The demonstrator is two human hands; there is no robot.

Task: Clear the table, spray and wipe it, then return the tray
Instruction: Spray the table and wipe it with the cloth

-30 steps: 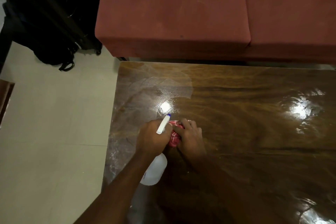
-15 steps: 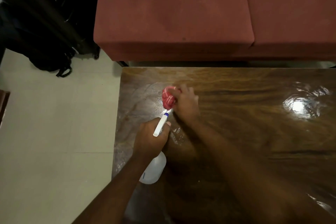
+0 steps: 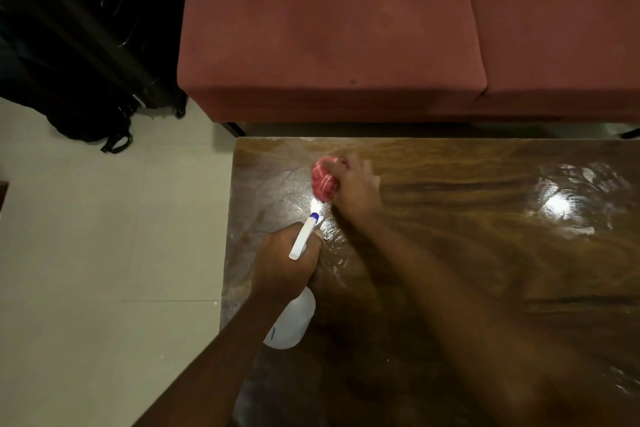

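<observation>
1. Head view, looking down. A glossy brown wooden counter (image 3: pixel 485 270) fills the lower right of the frame. Its left edge runs down near the centre, and its far edge sits just above mid-height.
2. The left hand (image 3: pixel 285 265) is at lower centre. Its fingers are wrapped round the neck of a white spray bottle (image 3: pixel 292 322) in a firm grip. The bottle body shows below the hand, near the counter's left edge. Whether it rests on the surface cannot be told.
3. The bottle's nozzle (image 3: pixel 313 217), white with a blue tip, points toward the upper right, at the cloth.
4. The right hand (image 3: pixel 358 187) is just above centre. Its fingers are closed round a bunched red cloth (image 3: pixel 323 180) with pale stripes, holding it down on the counter near the far left corner. The cloth sticks out on the hand's left side. The hand is slightly blurred.
5. The right forearm crosses the counter from the lower right. The left forearm enters from the bottom edge, left of centre.
6. Wet streaks and a bright glare patch (image 3: pixel 317 206) lie between the nozzle and the cloth.
7. A red-brown sofa (image 3: pixel 329 28) spans the top of the frame, just beyond the counter's far edge.
8. A pale tiled floor (image 3: pixel 104 236) fills the left side. A black bag (image 3: pixel 86 121) with straps sits on it at upper left, beside dark items too dim to identify.
</observation>
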